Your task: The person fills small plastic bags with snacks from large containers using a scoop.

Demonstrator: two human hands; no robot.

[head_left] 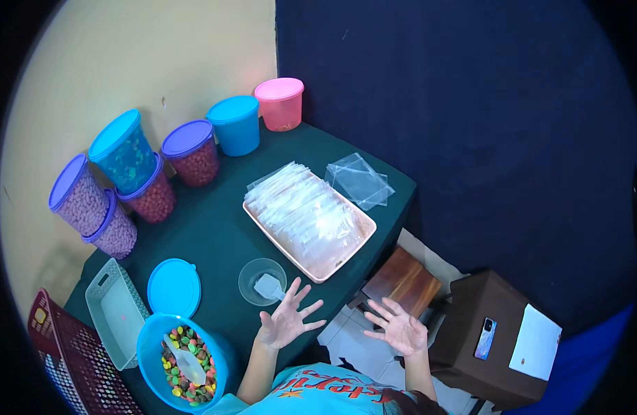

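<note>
My left hand is held palm up with its fingers spread, holding nothing. It is just beside a clear round bowl that has a small white scoop in it. My right hand, also palm up and spread, hovers past the table's edge with nothing in it. Left of my left arm stands a blue tub of colourful candies, a whitish scoop lying on them. Its likely lid, a blue disc, rests behind it. A pink tray full of small clear packets lies beyond my hands.
Lidded containers line the wall, including a pink one and a purple-lidded one. Flat plastic bags lie by the tray. A grey-green basket and maroon crate stand left. Right are a wooden stool and phone.
</note>
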